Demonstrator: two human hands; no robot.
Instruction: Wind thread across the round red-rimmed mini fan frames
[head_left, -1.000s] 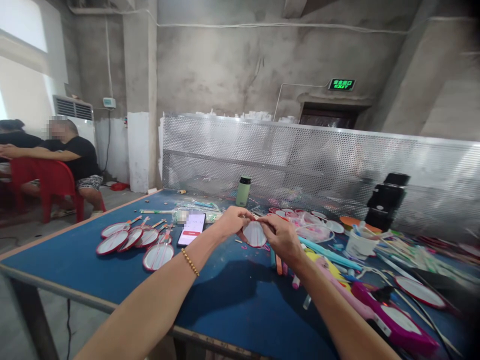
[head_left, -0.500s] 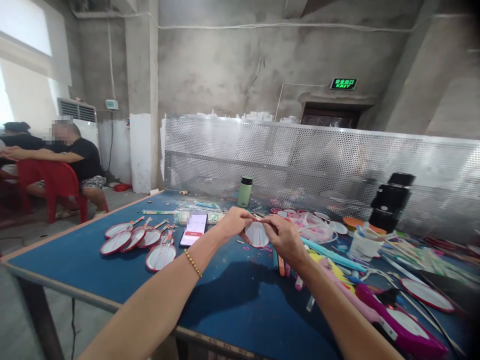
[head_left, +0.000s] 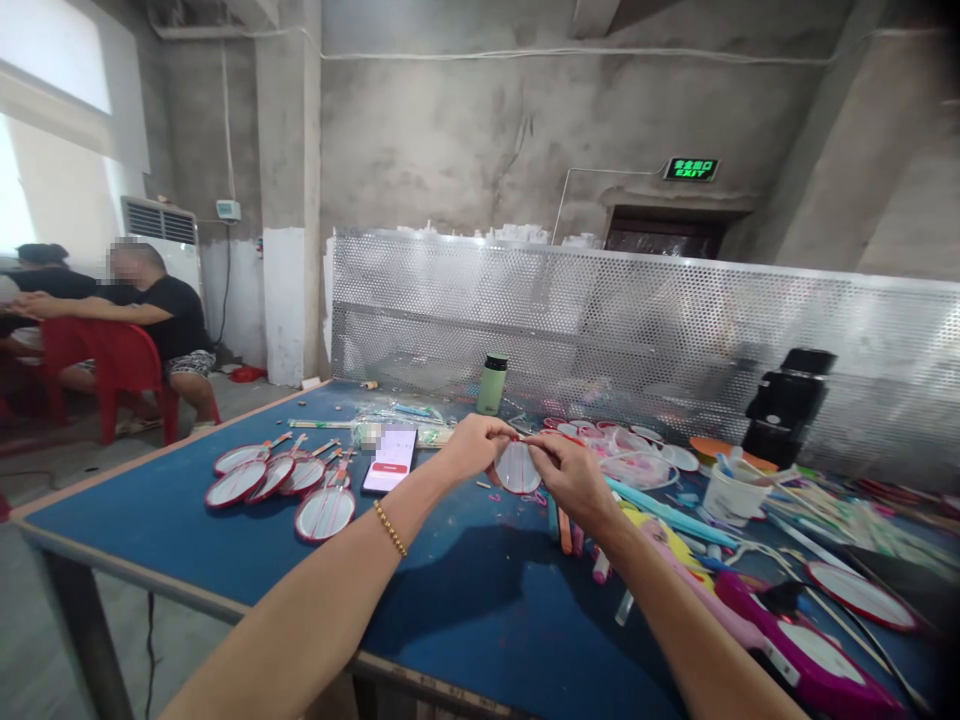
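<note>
Out over the table, a small round white fan [head_left: 517, 470] with a red rim hangs between my two hands. My left hand [head_left: 480, 445] is closed, pinching at the top of its rim. The fingers of my right hand [head_left: 566, 465] are pinched together on the rim's upper right side. What exactly lies between the fingertips is too small to make out. Left of my wrist, with its gold bead bracelet [head_left: 391, 528], a phone [head_left: 389, 460] with a lit screen lies on the table. Several similar fans [head_left: 325, 513] with short sticks lie farther left.
A green bottle [head_left: 492, 385] stands behind my hands, before a perforated metal panel [head_left: 540, 310]. On the right are a white tub [head_left: 735, 495], coloured markers [head_left: 565, 530], a purple device [head_left: 814, 650] and a black flask-like object [head_left: 791, 405]. Seated people [head_left: 161, 305] are at far left.
The view has shifted slightly, so the scene sits a little farther right. My hands keep nearly the same pinch on the fan, whose white face shows a bit more plainly.
</note>
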